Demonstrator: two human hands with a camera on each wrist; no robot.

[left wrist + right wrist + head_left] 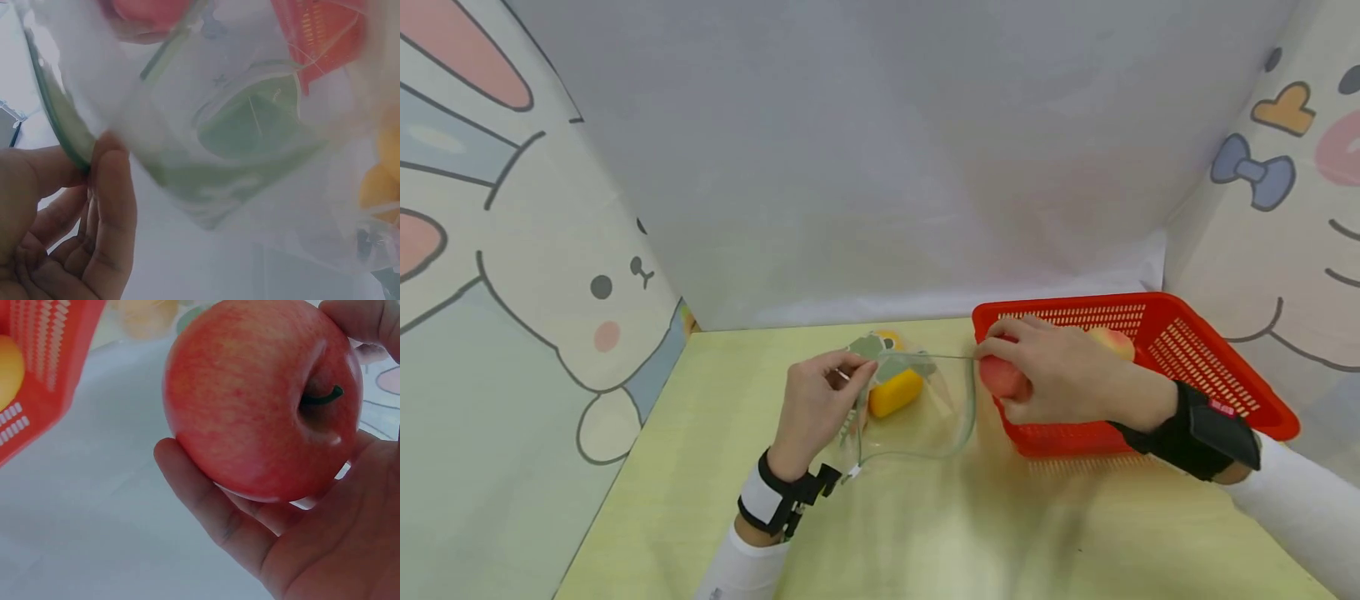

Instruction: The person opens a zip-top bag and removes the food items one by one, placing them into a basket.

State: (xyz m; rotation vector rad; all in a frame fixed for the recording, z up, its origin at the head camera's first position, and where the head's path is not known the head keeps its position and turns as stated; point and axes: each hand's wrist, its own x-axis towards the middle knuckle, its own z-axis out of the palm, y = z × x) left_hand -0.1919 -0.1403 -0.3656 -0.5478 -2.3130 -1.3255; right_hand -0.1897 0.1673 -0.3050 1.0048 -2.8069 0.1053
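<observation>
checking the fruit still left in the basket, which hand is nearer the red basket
Right. The right hand, gripping a red apple, is over the near left corner of the red basket. The left hand pinches the clear bag farther left, apart from it.

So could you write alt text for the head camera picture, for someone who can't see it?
A person's right hand holds a red apple at the near left corner of a red basket, while the left hand pinches the rim of a clear plastic bag. The bag lies on a pale yellow table with a yellow fruit inside; another fruit sits in the basket.
</observation>
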